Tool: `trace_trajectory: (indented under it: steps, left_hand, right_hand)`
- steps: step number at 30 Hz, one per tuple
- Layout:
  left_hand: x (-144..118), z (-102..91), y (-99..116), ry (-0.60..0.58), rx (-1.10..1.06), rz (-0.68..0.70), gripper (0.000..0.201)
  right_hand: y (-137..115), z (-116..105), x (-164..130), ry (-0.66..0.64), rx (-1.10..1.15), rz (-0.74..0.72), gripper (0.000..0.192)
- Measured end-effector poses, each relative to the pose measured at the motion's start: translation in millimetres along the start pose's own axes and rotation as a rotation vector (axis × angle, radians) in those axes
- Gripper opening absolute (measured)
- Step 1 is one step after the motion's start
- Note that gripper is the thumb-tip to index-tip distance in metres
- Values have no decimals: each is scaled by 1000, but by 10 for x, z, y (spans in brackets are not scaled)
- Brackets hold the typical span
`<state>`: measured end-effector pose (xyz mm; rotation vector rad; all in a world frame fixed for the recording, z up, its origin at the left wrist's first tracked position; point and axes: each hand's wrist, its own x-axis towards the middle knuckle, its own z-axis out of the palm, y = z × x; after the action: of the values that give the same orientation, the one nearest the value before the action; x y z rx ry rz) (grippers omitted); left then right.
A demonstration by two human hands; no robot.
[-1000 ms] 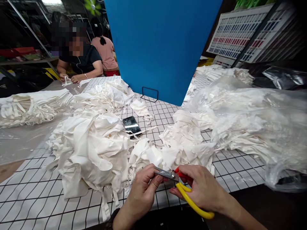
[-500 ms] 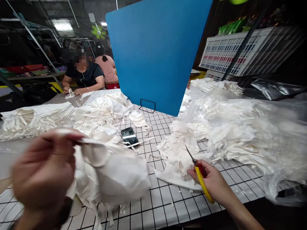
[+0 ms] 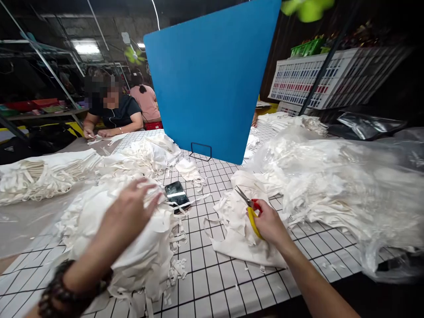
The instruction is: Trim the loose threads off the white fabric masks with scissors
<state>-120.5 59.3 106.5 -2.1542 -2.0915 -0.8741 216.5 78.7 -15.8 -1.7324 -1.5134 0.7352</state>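
My left hand [image 3: 130, 211] is over a heap of white cloth pieces [image 3: 142, 251], its fingers apart and nothing held in them. A beaded bracelet circles that wrist. In my right hand [image 3: 270, 221] is a pair of scissors [image 3: 252, 214] with yellow and red handles, blades pointing up and to the left. Beneath the scissors lies another white cloth piece [image 3: 245, 247] with straps, loosely crumpled on the grid-patterned table cover [image 3: 205, 282]. A dark phone [image 3: 177, 195] rests just beyond my left hand, with a thin white strap across its near end.
A blue board [image 3: 212, 88] stands upright across the table. On the right, clear plastic [image 3: 374, 185] covers more white cloth. Stacked white pieces [image 3: 49, 172] lie at the left. A co-worker [image 3: 114, 115] handles cloth at the far left. White crates [image 3: 304, 79] stand at the back right.
My left hand has let go of a white cloth piece, which now lies on the heap, and has moved right and away from me. My right hand has shifted slightly left with the scissors.
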Motion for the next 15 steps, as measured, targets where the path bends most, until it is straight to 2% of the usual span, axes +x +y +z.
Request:
trace_trajectory:
  steps: [2,4,7,9,11,13,15]
  left_hand:
    - [-298,327,320,-299,-328,101,26]
    - [-546,653,593,-567,-538,66,29]
    - [-789,1107,835,-786,-735,-120,34]
    - [-877,1354,909,-943,-998,-340,36]
    - [-918,1535,960,-1054,-1318,-572,43]
    - [-925,1652,1019,-1066,-1601,-760,54]
    - [-909,1723,1099,-1053,-1805,-878,64]
  right_hand:
    - [10,75,119,-23,15,-17,20]
    - [-5,177,216,-58,43,-28,16]
    - [-83,237,294,-91,128,-50,17]
    - [-189,140,289,-110,209,-80,23]
    - [-337,-61,231,-135,323,-126,29]
    - [-489,-313,113,-160,527,-189,31]
    - [-592,-558,-64,-197,682,-210,32]
